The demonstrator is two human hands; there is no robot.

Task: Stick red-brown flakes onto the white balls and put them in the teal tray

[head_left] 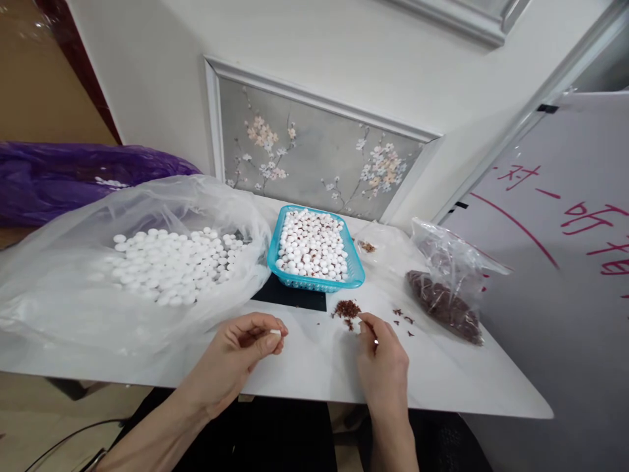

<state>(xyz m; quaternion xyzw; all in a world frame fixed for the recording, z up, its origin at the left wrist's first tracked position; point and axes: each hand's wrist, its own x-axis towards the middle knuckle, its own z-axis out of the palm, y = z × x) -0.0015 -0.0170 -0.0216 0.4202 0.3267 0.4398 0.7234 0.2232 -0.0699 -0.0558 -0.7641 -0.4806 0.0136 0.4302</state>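
Note:
Between the thumb and fingers of my left hand (pixel 246 347) is a small white piece (pixel 276 332), mostly covered by the fingertips. My right hand (pixel 383 351) has its fingers pinched beside a small pile of reddish-brown bits (pixel 348 309); what its fingertips hold, if anything, is too small to tell. A blue plastic basket (pixel 356 274) filled with white balls (pixel 312 246) stands beyond both hands, with brown bits showing among the balls. On the left, a large clear bag (pixel 63 262) lies open with many white balls (pixel 167 265) inside.
A zip bag of dark brown material (pixel 445 305) lies at the right of the white table (pixel 491 387). Loose brown bits (pixel 409 320) are scattered near it. A dark flat object (pixel 289 296) sits before the basket. Purple plastic (pixel 73 177) is at the far left; a whiteboard (pixel 555 308) stands right.

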